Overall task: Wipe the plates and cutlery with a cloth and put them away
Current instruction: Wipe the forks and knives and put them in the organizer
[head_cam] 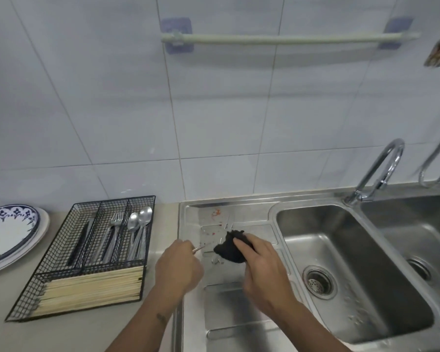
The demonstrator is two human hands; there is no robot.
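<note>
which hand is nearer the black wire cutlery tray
Left. The left hand is just right of the cutlery tray, gripping a thin utensil. The right hand is farther right over the drainboard, holding the dark cloth.

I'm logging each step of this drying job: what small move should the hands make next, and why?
Probably draw the black cloth along the piece of cutlery. The left hand pinches its thin handle over the draining board while the right hand grips the cloth round its far end, which is hidden. The wire caddy beside it looks like its destination afterwards.
</note>
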